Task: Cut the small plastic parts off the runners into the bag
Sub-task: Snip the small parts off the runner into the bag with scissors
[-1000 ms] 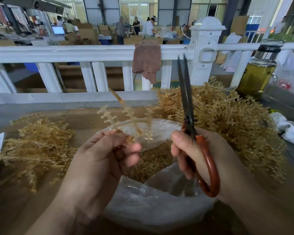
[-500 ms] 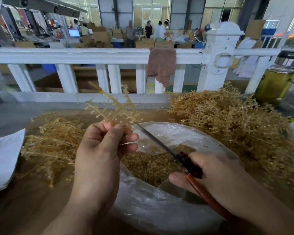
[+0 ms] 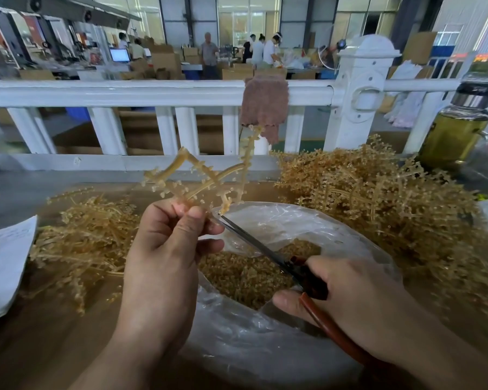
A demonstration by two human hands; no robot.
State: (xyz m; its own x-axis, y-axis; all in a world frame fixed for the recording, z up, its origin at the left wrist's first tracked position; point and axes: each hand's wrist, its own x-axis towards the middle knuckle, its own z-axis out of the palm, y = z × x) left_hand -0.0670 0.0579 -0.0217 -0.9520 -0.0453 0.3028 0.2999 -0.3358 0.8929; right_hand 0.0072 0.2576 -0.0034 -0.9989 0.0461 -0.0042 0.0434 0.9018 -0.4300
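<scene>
We hold a yellow runner (image 3: 209, 178) up over the open bag (image 3: 265, 347). The fingers (image 3: 193, 220) of our left hand (image 3: 166, 249) pinch its bottom end, and its branches stick up above them. Our right hand (image 3: 350, 299) is curled tight round the red handles of the scissors (image 3: 254, 243). The scissor tips touch the runner just beside our left thumb. Small cut parts (image 3: 243, 274) lie in the bag. On the table (image 3: 40, 356) sit a big heap (image 3: 378, 198) on the right and a thin heap (image 3: 85, 237) on the left.
</scene>
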